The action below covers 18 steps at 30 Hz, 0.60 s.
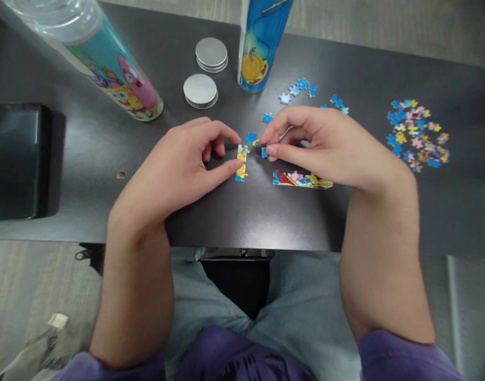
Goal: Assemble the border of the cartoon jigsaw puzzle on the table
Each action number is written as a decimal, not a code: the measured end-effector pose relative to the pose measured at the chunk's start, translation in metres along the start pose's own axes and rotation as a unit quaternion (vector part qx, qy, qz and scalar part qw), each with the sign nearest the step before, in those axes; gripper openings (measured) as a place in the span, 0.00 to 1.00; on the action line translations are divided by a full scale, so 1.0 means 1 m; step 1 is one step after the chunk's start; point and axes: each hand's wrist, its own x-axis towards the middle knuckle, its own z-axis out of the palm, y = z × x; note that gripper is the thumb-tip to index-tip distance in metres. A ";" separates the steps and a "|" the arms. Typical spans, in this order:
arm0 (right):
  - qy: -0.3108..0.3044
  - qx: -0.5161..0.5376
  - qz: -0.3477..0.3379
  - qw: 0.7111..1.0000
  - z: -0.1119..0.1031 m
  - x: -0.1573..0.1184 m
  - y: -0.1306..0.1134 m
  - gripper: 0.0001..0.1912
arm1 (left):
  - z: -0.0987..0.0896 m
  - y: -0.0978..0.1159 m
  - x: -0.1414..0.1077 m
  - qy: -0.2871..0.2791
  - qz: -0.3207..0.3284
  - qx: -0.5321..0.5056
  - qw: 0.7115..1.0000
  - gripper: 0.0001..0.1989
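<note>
A short upright strip of joined jigsaw pieces (pixel 241 165), yellow with blue ends, lies on the dark table. The thumb and index finger of my left hand (pixel 186 159) press on its left side and top. My right hand (pixel 305 143) pinches a small blue jigsaw piece (pixel 264 153), partly covered by the fingertips, just right of the strip. Between the hands, a blue piece (pixel 250 138) sits at the strip's upper end. A longer joined strip (pixel 301 179), red, blue and yellow, lies below my right hand, its right end near the wrist.
Loose blue pieces (pixel 294 90) are scattered beyond my right hand, and a mixed pile (pixel 417 132) lies at the right. Two stacks of silver discs (pixel 200 89) (pixel 211 53) stand at the back, between a cartoon-printed tube (pixel 127 84) and a blue tube (pixel 262 47). A black box (pixel 16 159) is at far left.
</note>
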 end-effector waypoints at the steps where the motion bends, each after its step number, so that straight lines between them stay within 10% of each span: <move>1: -0.002 0.015 -0.003 1.000 0.001 0.000 0.000 0.10 | 0.000 0.000 0.000 -0.001 0.000 0.000 1.000 0.21; 18: -0.037 -0.009 0.033 0.999 0.008 -0.005 -0.023 0.03 | 0.002 -0.001 0.000 0.007 0.024 0.021 0.999 0.22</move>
